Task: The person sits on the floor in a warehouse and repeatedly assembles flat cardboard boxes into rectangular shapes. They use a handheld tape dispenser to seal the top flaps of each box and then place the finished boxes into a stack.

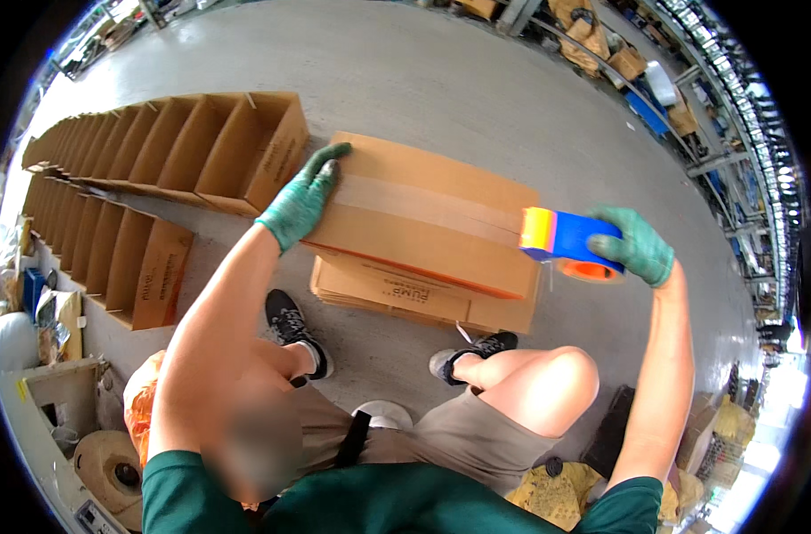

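Note:
A closed cardboard box [423, 214] lies before me, with a strip of clear tape along its top seam. My left hand [300, 201], in a green glove, grips the box at its left end, its fingers over the far left corner. In my right hand [641, 246], also gloved in green, is a blue tape dispenser [570, 240] with an orange and yellow front. I hold it at the box's right end; whether it touches the cardboard I cannot tell. Under the box is a stack of flattened cartons [397, 289].
Two rows of open cardboard boxes stand on the left, a farther row [218, 142] and a nearer row [147, 276]. Metal shelving [717, 163] with assorted goods runs along the right. My shoes [294, 329] are close to the carton stack, on a grey floor [405, 62].

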A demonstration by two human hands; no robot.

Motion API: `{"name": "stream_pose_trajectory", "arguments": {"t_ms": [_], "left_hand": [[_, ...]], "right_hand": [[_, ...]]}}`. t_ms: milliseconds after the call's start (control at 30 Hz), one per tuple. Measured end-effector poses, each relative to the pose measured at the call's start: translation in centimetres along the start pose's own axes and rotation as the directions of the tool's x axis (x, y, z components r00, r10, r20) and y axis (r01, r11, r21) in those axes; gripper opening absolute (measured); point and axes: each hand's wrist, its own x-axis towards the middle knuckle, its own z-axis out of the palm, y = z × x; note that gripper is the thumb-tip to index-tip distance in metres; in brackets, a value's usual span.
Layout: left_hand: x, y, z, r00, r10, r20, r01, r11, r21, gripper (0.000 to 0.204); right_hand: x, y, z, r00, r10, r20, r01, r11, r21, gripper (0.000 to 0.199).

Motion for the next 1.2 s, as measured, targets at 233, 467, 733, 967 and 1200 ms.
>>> {"name": "stream_pose_trajectory", "arguments": {"t_ms": [233,467,733,967,1200], "left_hand": [[-0.1,1.0,0.2,0.997,-0.079,0.012,0.077,0.993,0.089,0.047],[0.0,0.9,0.5,0.998,-0.06,-0.015,0.061,0.991,0.121,0.049],[-0.5,1.2,0.5,0.996,-0.079,-0.045,0.085,0.984,0.155,0.052],[-0.1,1.0,1.2,0.999,-0.044,-0.009,0.045,0.995,0.092,0.052],[-0.8,2.2,0.7,0.996,-0.09,0.004,0.09,0.995,0.045,0.057]], "right_hand": [[-4.1,6.4,-3.1,0.973,0.224,0.056,-0.212,0.964,-0.16,0.064],[2.3,3.8,2.7,0.986,0.121,0.116,-0.087,0.96,-0.266,0.058],[4.0,-2.6,7.1,0.94,0.189,0.283,0.015,0.807,-0.591,0.04],[8.4,11.7,22.1,0.916,0.362,-0.171,-0.283,0.888,0.362,0.044],[8.6,6.1,23.6,0.736,0.676,0.022,0.114,-0.157,0.981,0.051]]}}
